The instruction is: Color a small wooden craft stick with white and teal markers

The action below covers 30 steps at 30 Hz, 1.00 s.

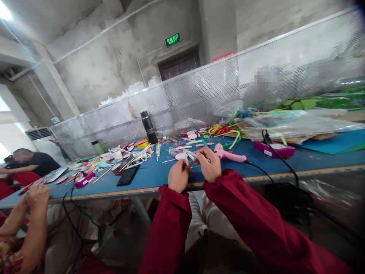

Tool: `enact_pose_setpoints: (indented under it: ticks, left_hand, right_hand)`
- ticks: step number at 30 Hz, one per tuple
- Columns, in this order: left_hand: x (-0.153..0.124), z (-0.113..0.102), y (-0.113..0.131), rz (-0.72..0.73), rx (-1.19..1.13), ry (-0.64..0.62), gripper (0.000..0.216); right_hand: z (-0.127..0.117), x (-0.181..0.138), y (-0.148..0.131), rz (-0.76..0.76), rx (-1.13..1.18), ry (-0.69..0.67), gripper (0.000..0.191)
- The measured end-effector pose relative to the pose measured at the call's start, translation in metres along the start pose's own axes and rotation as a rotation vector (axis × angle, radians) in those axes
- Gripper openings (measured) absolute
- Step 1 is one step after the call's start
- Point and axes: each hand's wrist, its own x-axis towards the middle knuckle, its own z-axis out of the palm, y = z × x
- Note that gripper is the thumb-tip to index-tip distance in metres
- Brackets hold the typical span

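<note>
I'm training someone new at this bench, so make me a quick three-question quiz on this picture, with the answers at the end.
1. Multiple choice: what lies on the blue table just to the right of the person's right hand?
A) a roll of tape
B) a pink glue gun
C) an exit sign

2. True or false: the black flask stands toward the back of the table, near the perforated metal panel.

3. Fill in: of the person's own two hands, the one nearer the black phone is the ____ hand.

Key: 1. B; 2. true; 3. left.
</note>
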Motion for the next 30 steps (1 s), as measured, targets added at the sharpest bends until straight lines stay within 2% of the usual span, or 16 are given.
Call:
enact_pose_setpoints:
  ticks: [30]
  left_hand:
    - [0.0006, 0.0006, -0.0011, 0.006, -0.020, 0.004, 0.007]
  right_hand:
    - [-0.0003, 0.0000, 0.0036, -0.021, -0.010, -0.016, 0.013]
